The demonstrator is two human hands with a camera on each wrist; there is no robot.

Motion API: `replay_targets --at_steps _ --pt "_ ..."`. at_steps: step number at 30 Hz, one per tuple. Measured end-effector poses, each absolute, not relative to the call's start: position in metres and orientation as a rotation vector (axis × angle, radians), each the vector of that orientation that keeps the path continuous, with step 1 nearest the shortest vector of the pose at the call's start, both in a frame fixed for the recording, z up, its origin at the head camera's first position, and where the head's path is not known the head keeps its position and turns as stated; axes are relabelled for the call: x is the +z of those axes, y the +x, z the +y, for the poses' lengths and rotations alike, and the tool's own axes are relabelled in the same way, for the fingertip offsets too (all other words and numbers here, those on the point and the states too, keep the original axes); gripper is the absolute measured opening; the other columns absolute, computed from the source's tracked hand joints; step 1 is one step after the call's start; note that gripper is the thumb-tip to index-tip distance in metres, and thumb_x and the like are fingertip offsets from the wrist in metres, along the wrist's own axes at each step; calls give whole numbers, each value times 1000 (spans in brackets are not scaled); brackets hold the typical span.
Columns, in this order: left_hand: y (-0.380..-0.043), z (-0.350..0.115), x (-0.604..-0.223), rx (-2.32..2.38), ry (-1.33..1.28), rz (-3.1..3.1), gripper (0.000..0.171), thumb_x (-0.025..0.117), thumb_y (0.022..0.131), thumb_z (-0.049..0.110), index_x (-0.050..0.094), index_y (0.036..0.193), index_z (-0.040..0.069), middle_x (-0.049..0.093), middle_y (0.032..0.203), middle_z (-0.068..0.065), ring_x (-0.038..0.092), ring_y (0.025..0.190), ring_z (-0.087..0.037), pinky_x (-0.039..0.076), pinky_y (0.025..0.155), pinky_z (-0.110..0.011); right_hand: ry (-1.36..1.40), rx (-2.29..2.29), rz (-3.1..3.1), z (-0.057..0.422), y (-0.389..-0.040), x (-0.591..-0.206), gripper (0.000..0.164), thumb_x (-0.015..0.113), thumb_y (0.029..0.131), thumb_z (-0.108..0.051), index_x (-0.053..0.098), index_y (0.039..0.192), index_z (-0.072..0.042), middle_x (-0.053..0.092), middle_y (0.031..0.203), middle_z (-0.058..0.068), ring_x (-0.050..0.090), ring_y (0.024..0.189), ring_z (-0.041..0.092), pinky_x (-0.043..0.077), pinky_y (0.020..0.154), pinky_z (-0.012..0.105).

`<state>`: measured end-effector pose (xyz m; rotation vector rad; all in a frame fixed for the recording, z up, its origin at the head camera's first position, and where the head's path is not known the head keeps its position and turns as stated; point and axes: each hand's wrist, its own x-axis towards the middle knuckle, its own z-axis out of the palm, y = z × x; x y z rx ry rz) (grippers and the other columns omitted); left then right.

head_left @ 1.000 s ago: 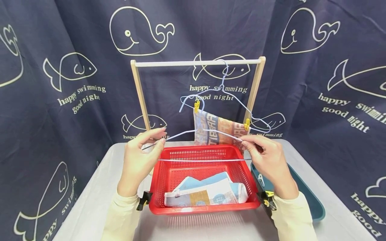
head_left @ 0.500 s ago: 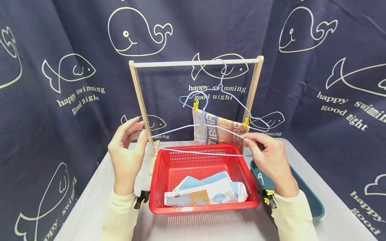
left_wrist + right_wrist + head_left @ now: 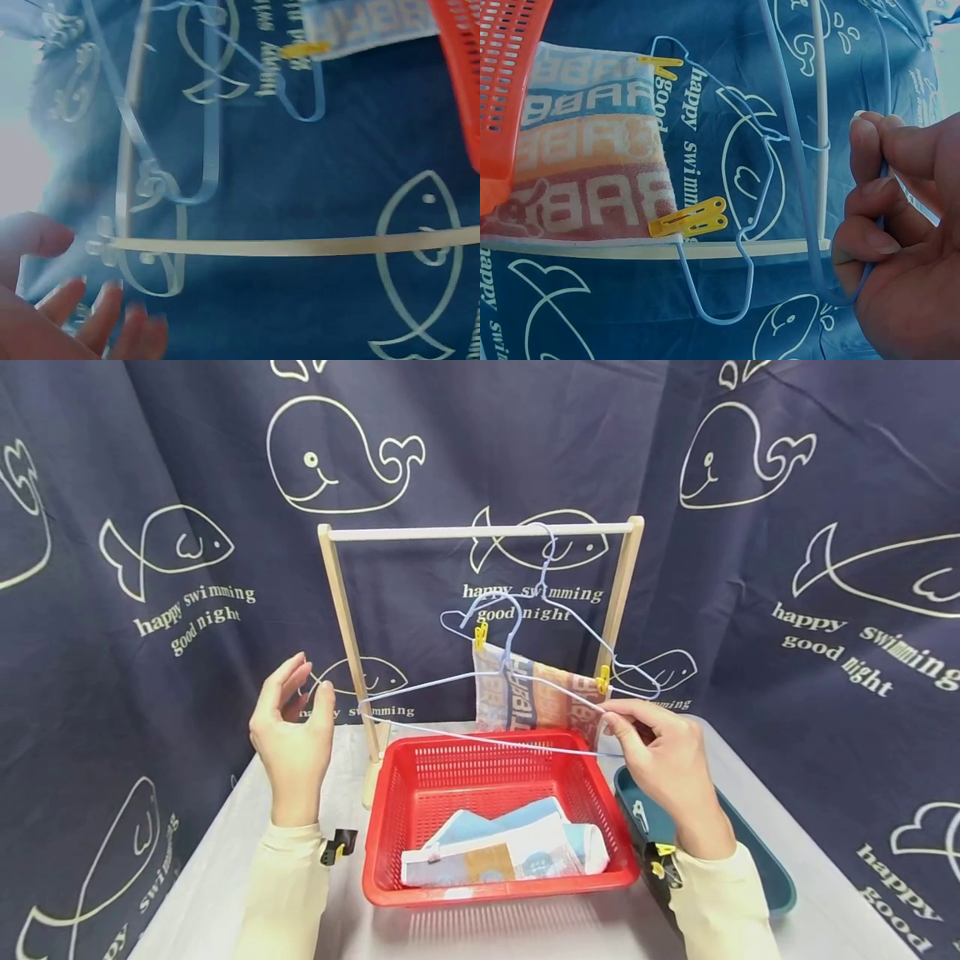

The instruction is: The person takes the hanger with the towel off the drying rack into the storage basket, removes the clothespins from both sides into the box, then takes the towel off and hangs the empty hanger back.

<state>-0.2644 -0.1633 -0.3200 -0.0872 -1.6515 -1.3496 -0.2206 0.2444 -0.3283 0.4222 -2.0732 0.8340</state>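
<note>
My right hand (image 3: 663,760) pinches the right end of a blue wire hanger (image 3: 799,172), its fingers curled round the wire. The hanger is held up in front of me, hook upward, above a red basket (image 3: 517,887). To the left of its free end, my left hand (image 3: 292,747) is raised with fingers apart, touching nothing. Behind, a second blue hanger (image 3: 714,321) hangs from the bar of a wooden rack (image 3: 450,534). Two yellow clothespins (image 3: 481,636) hold a striped, lettered towel (image 3: 543,697) on it. A folded blue-and-white towel (image 3: 525,852) lies in the basket.
A teal tray (image 3: 780,893) stands right of the basket, partly behind my right forearm, with a white clothespin (image 3: 640,816) in it. The rack's left post (image 3: 348,635) is close to the held hanger's left end. A dark patterned curtain (image 3: 187,443) surrounds the table.
My left hand has let go of the hanger and moved left, away from it. The hanger's left end has risen slightly; my right hand keeps its grip.
</note>
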Motion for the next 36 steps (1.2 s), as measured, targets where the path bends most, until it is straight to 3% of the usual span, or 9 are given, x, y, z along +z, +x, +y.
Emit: replay_targets --at_steps 4,11,14,23,27,36 --pt "-287 -168 -335 -1341 15 -1695 48 76 89 11 70 134 26 72 130 1 64 124 -13 50 99 -39 414 828 -2081 246 -219 -331 25 80 87 -1 80 109 -13 76 86 0 63 71 4 48 62 10" --pt "-329 -176 -363 -1343 93 -1783 52 79 88 18 67 139 24 68 136 -4 63 128 -24 51 99 -43 418 835 -2077 246 -219 -330 26 80 87 1 81 108 -14 76 85 -2 66 71 5 49 63 9" --pt "-343 -179 -374 -1334 109 -1830 55 80 87 20 66 140 21 67 138 -9 61 129 -30 50 102 -50 421 847 -2069 245 -219 -330 26 81 86 1 81 107 -14 76 84 -2 66 70 6 49 62 10" --pt "-375 -187 -409 -1322 65 -1976 59 81 88 26 62 144 18 65 140 -13 61 129 -36 47 109 -50 449 854 -2057 245 -218 -328 26 81 86 0 81 107 -16 75 84 -4 65 71 2 48 63 10" --pt "-382 -187 -422 -1383 3 -1998 59 80 90 21 60 146 13 65 138 -18 63 127 -39 47 109 -50 462 853 -2046 246 -219 -327 25 82 86 0 81 106 -16 76 84 -4 65 72 1 49 63 10" --pt "-391 -188 -436 -1523 -92 -2121 64 75 95 19 50 154 13 62 142 -16 61 131 -34 48 109 -46 452 852 -2064 247 -220 -327 24 82 86 -1 81 106 -14 75 82 -4 65 69 4 47 60 12"
